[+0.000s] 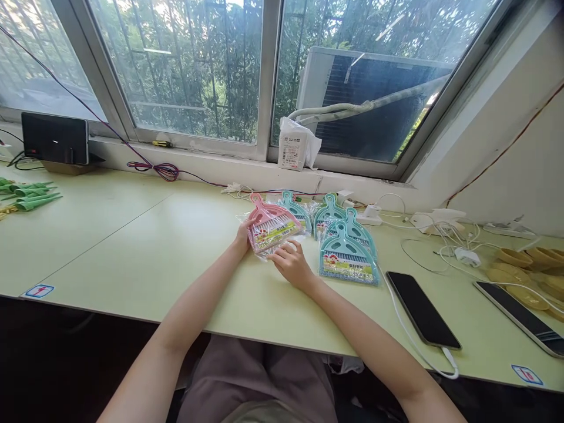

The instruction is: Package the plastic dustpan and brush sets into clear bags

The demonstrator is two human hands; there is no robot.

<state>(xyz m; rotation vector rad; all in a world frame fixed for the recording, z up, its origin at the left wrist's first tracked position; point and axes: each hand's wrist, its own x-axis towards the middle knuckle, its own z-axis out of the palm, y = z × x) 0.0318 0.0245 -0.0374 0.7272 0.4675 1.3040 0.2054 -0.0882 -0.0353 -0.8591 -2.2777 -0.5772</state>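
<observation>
At the lower edge of a pink dustpan-and-brush set (272,230), the fingers of the right hand (294,267) are bent and slightly parted, close against its clear wrap; whether they pinch the plastic cannot be told. The left hand (243,232) grips the set's left side, its thumb toward the front and its other fingers mostly hidden behind, seemingly to bear the weight and leave the right hand free for the lower edge. Between the two hands, over the pale green table (132,235), the set sits tilted with its printed card facing the person, probably so that the front can be seen.

Just beyond it lies a teal set (288,202), partly covered from view. To the right, more wrapped teal sets (347,258) overlap one another, handles pointing toward the window; grouped like this, they seem meant to take little room and lie within easy reach.

Farther right, a black phone (423,308) is joined to a white cable (399,311), presumably for charging. Along the wall, a white box (291,147) stands on the sill, and at the far left a tablet (55,138) is propped upright, perhaps for viewing.
</observation>
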